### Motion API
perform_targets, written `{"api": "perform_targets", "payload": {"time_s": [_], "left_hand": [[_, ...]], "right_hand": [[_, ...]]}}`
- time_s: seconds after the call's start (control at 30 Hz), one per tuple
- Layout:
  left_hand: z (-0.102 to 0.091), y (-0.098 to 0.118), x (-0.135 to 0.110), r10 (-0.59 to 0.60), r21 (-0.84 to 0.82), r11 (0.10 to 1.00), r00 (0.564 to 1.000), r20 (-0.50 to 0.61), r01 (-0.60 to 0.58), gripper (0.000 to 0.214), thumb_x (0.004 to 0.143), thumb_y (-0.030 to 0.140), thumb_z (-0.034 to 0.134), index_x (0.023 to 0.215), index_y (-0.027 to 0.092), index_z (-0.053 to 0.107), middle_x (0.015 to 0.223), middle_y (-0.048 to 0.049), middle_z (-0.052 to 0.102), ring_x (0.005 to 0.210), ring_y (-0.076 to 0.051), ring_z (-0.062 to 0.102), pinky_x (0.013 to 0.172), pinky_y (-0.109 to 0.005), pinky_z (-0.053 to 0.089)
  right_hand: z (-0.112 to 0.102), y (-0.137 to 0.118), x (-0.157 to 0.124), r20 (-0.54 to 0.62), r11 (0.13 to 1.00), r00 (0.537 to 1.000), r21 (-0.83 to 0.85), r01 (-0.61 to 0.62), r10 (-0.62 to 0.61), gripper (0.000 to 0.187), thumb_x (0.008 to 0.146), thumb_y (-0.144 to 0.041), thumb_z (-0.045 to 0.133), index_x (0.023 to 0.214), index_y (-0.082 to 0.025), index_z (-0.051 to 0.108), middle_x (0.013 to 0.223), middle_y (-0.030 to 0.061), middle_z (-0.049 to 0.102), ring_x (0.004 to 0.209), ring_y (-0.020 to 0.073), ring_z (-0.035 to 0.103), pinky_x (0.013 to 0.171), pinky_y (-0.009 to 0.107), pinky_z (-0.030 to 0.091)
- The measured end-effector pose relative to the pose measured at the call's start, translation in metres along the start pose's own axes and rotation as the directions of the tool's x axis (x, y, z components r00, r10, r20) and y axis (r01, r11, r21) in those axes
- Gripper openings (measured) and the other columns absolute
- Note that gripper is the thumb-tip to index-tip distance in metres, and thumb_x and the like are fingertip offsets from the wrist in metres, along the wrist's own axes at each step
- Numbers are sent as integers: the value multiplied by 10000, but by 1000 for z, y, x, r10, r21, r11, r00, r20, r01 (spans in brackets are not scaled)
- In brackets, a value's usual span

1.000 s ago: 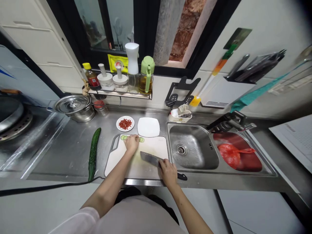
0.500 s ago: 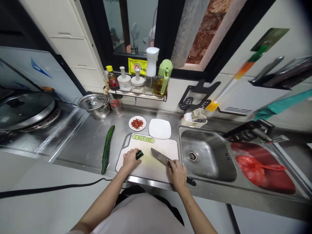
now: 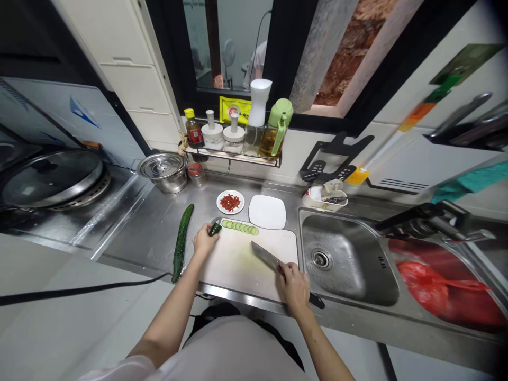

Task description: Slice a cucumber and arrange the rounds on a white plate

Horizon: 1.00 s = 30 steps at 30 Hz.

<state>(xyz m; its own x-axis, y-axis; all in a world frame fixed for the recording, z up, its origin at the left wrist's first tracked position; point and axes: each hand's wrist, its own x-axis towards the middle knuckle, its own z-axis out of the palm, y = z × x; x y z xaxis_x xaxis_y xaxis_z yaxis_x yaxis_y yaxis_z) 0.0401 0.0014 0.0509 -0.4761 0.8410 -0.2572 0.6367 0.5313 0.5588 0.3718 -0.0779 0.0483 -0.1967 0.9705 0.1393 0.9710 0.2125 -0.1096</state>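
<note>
My left hand [image 3: 203, 241] is closed around a short dark-green cucumber piece [image 3: 215, 229] over the upper left corner of the white cutting board [image 3: 238, 264]. In my right hand [image 3: 294, 286] is a kitchen knife [image 3: 266, 256]; its blade points up and left over the board, and the black handle end sticks out below the hand. A row of thin cucumber slices [image 3: 239, 227] lies along the board's far edge. Left of the board rests a whole cucumber [image 3: 183, 241] on the steel counter.
Behind the board stand a small plate of chopped red pieces [image 3: 230, 202] and a white square plate [image 3: 267, 211]. To the right is a steel sink [image 3: 345, 259] with a red plastic bag [image 3: 426, 288] beyond. A lidded pot [image 3: 166, 174] and a seasoning rack [image 3: 234, 153] sit at the back.
My left hand has carried the cucumber piece from the board's middle left to its upper left corner. The knife stays over the right half. The whole view has shifted slightly.
</note>
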Motion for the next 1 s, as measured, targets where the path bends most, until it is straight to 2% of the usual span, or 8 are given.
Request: {"api": "perform_targets", "payload": {"time_s": [0.23, 0.57, 0.77, 1.0], "left_hand": [[-5, -6, 42, -120, -104, 988, 991, -54, 114, 422, 704, 373, 706, 1096, 239, 624, 1048, -45, 712, 951, -208, 659, 782, -277, 455], [12, -16, 68, -212, -215, 959, 970, -119, 183, 488, 763, 356, 668, 1222, 229, 563, 1139, -80, 681, 1002, -225, 655, 837, -301, 474], [17, -23, 70, -186, -150, 974, 976, -116, 168, 494, 764, 345, 690, 1227, 242, 555, 1124, -67, 685, 1010, -226, 653, 856, -304, 472], [20, -18, 72, -124, -86, 990, 979, -164, 111, 457, 775, 309, 695, 1207, 227, 572, 1118, -83, 690, 1059, -238, 635, 899, -319, 458]], "right_hand": [[2, 4, -1, 6, 1000, 1000, -5, -23, 23, 286, 865, -197, 527, 1126, -238, 637, 979, 26, 610, 759, 137, 523, 739, 288, 306], [2, 5, 3, 46, 999, 998, 8, -36, 35, 270, 886, -219, 521, 1129, -236, 638, 987, 35, 619, 769, 146, 537, 749, 295, 313], [1, 3, 5, 67, 999, 997, -1, -43, 43, 283, 882, -221, 523, 1140, -237, 638, 992, 31, 623, 781, 138, 540, 739, 283, 303], [-2, -1, 6, 109, 998, 992, 3, -67, 67, 302, 894, -250, 510, 1170, -250, 631, 1025, 32, 626, 807, 144, 545, 754, 286, 301]]}}
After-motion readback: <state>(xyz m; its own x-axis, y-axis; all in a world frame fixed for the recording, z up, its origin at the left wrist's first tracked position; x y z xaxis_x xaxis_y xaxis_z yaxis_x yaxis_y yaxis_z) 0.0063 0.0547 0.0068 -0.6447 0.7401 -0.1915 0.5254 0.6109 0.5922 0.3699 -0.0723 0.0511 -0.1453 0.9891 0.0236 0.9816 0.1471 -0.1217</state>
